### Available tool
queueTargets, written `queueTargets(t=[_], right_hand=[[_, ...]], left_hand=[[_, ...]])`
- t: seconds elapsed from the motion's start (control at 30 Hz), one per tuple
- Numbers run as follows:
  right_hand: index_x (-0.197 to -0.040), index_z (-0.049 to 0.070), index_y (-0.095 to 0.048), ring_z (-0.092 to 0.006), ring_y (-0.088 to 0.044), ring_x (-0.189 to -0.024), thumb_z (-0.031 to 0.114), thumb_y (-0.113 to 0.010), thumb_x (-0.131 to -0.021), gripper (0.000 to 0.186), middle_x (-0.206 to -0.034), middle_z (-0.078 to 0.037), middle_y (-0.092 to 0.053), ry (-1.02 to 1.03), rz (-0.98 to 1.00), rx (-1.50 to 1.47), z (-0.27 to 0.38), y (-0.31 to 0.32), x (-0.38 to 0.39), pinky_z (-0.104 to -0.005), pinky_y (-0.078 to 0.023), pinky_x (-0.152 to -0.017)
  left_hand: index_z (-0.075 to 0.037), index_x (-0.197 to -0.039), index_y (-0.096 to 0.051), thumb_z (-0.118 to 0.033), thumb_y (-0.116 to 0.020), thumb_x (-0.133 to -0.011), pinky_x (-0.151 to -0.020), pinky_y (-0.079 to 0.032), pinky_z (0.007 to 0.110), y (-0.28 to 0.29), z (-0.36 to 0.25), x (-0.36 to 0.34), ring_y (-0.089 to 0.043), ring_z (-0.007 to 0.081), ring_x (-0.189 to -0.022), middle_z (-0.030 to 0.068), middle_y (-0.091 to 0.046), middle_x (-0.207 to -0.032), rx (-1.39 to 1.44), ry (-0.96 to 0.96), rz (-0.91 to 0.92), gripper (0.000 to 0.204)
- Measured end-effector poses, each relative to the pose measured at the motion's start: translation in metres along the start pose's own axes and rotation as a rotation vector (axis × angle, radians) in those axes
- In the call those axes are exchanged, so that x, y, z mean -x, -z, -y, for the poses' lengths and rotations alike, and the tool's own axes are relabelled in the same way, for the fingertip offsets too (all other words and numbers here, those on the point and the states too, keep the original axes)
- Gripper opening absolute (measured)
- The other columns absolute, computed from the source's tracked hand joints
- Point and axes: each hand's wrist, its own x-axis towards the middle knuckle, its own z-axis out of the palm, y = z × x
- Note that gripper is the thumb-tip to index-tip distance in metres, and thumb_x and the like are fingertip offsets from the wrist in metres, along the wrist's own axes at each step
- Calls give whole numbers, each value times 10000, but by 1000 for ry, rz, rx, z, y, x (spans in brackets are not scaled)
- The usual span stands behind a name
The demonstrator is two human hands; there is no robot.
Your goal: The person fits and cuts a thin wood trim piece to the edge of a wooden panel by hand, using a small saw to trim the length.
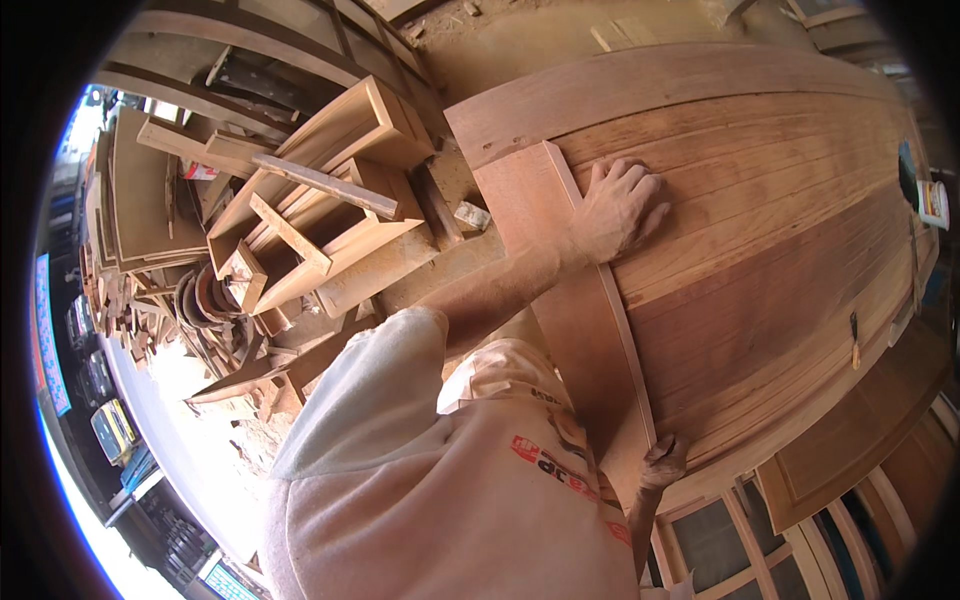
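My left hand (622, 208) rests on the large planked wooden panel (760, 260), fingers bent and slightly apart, beside the pale edge of a flat board (555, 320) lying crosswise over the panel's left part. My right hand (664, 462) is curled on that board's edge at its lower end, near the panel's near edge. A small brush or tool with a yellow handle (855, 350) lies on the panel to the right.
Stacked wooden frames and drawer boxes (320, 230), loose sticks and offcuts (150, 290) crowd the left. A white container (932, 205) is at the panel's far right. A panelled door piece (820, 450) and framed pieces (720, 540) are at the lower right.
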Motion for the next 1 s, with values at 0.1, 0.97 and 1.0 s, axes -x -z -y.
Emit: queueTargets(t=[0.1, 0.97, 1.0], right_hand=[[-892, 37, -619, -321, -598, -568, 384, -515, -1112, 423, -684, -132, -575, -35, 29, 11, 4, 0, 3, -447, -486, -521], [-1274, -21, -666, -426, -571, -1192, 216, -640, -1039, 335, -1307, -210, -610, 82, -76, 15, 113, -30, -107, -514, -467, -1028], [-1274, -17, -667, -424, -572, -1190, 216, -646, -1034, 335, -1304, -202, -615, 82, -78, 19, 111, -31, -106, -510, -467, -1028]], left_hand=[[-69, -1164, -649, -259, -739, -988, -963, -431, 469, -2, 6, -5, -608, 295, -1101, 114, -649, -1095, 22, 15, 33, 275], [-128, -993, -693, -255, -701, -991, -931, -454, 418, -13, 5, 1, -673, 257, -986, 53, -709, -926, -35, -209, 132, 127], [-131, -987, -692, -255, -708, -988, -931, -455, 415, -13, 3, 2, -674, 253, -986, 51, -709, -924, -51, -236, 144, 126]])
